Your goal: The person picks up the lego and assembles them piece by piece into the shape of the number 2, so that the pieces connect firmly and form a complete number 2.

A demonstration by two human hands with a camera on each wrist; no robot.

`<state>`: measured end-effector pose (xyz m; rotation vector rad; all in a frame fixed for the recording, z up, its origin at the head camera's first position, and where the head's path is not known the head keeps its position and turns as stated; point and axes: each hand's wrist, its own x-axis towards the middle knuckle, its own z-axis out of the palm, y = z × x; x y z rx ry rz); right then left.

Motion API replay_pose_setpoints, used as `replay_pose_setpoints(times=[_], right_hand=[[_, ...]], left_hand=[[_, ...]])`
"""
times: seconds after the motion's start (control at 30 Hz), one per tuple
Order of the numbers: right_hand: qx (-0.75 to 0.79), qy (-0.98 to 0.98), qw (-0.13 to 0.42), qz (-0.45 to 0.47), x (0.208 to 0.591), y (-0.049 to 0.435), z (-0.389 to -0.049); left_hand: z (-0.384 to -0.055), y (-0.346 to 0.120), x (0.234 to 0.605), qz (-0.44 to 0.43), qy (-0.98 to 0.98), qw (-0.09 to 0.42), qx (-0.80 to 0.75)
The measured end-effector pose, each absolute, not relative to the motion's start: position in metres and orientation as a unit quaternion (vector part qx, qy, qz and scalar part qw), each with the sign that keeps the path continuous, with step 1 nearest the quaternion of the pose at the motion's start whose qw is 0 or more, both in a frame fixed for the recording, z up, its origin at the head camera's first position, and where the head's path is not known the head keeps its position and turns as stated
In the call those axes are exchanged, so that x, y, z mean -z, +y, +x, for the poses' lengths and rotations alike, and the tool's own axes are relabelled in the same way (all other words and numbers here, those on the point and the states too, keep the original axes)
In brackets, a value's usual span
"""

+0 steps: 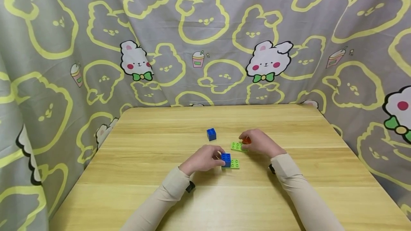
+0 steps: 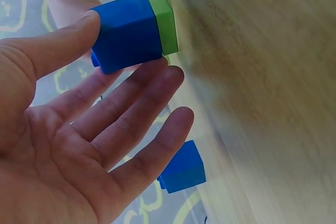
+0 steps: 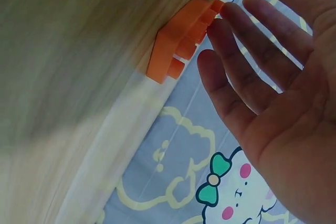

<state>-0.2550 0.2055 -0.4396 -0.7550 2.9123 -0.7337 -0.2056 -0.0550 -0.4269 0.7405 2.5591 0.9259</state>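
In the head view my left hand (image 1: 207, 158) is at a blue brick (image 1: 226, 159), which sits on the left part of a light green plate (image 1: 235, 163). Its thumb lies against the brick, with fingertips at the brick's other side; the other fingers spread loosely in the left wrist view. Farther back, my right hand (image 1: 259, 143) hovers at the right end of a second green plate (image 1: 237, 146), beside an orange brick (image 1: 246, 140). The right wrist view shows its fingers fairly straight, fingertips close to the studs of the orange brick (image 3: 181, 38).
Another blue brick (image 1: 211, 134) stands by itself farther back on the wooden table (image 1: 154, 131), left of the second plate. A grey patterned curtain (image 1: 221, 56) hangs behind the table and along its sides.
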Motion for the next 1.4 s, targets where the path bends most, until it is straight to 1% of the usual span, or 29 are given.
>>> replay_pose_setpoints(times=[0.47, 0.83, 1.4], right_hand=[[0.230, 0.936, 0.039, -0.263, 0.441, 0.196, -0.256], [0.203, 0.935, 0.028, -0.288, 0.444, 0.193, -0.255], [0.220, 0.938, 0.029, -0.266, 0.436, 0.192, -0.250]], left_hand=[[-0.207, -0.055, 0.426, 0.258, 0.896, 0.158, -0.326], [-0.207, -0.056, 0.426, 0.264, 0.893, 0.156, -0.330], [-0.205, -0.056, 0.428, 0.266, 0.902, 0.140, -0.311]])
